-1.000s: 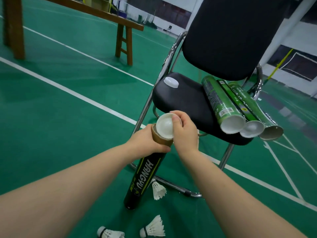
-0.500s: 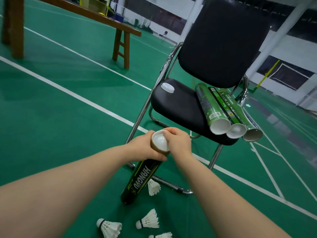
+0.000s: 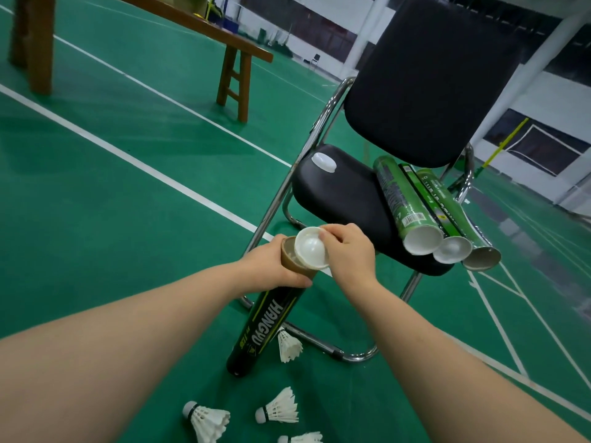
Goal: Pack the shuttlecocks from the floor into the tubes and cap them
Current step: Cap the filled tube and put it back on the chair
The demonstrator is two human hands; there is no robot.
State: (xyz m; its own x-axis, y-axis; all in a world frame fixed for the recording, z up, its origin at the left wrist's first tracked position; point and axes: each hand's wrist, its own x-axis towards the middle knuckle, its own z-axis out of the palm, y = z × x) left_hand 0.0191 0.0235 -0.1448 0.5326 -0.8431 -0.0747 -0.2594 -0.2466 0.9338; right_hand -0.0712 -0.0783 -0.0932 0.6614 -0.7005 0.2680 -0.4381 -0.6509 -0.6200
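Black chair [image 3: 428, 78] stands beyond the fingers, w/ three green tubes [image 3: 399, 199] lying on its seat, R of them. The black tube [image 3: 265, 327] leans, bottom on floor; L hand [image 3: 268, 266] fingers curl round its top. R hand [image 3: 348, 254] fingertips pinch the white cap [image 3: 310, 247], tilted at the tube's rim. Shuttlecocks [image 3: 278, 410] lie on floor below both hands.

black tube [image 3: 265, 330]: yellow-green lettering, thin stripes, brown cardboard rim. cap [image 3: 311, 247] at its mouth: white. green tubes [image 3: 399, 196]: dark print, white barcode label on one. chair [image 3: 431, 75]: black pads, chrome frame. spare cap [image 3: 324, 161]: white. floor [image 3: 96, 203]: green, white lines. shuttlecocks [image 3: 281, 410]: white feathers, one with black band at cork.
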